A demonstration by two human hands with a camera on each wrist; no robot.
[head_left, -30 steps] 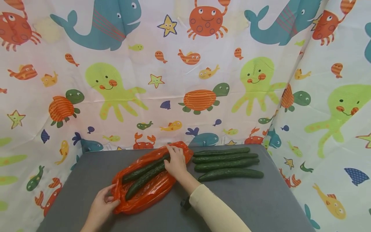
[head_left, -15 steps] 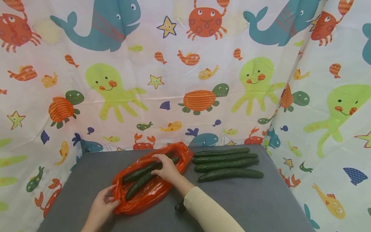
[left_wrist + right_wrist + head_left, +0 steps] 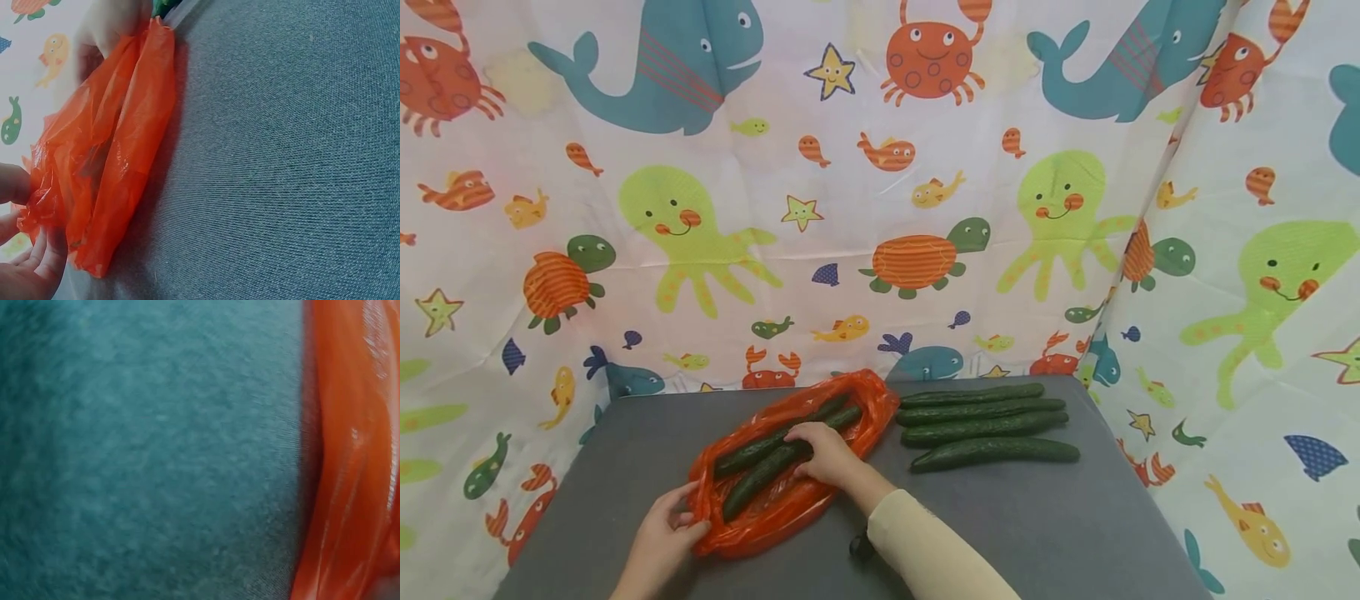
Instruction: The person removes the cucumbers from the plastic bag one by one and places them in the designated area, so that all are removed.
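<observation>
An orange plastic bag [image 3: 790,521] lies slantwise on the grey table, its opening facing up. Two cucumbers lie side by side inside: a far cucumber [image 3: 752,454] and a near cucumber [image 3: 752,486]. My left hand [image 3: 664,533] pinches the bag's crumpled left end between thumb and fingers, as the left wrist view shows at the bag's edge [image 3: 44,200]. Over the middle of the near cucumber is my right hand [image 3: 831,458], thumb and fingers bent around it on either side. The right wrist view shows only table and the bag's side [image 3: 350,456].
Several more cucumbers [image 3: 985,421] lie in a row on the grey table [image 3: 1037,533], just right of the bag. A curtain [image 3: 850,275] printed with sea animals hangs behind the table and along both sides. A dark object [image 3: 861,547] shows by my right sleeve.
My right hand has moved left and toward me, from the bag's far right end to the middle of the near cucumber. The left hand keeps its hold on the bag.
</observation>
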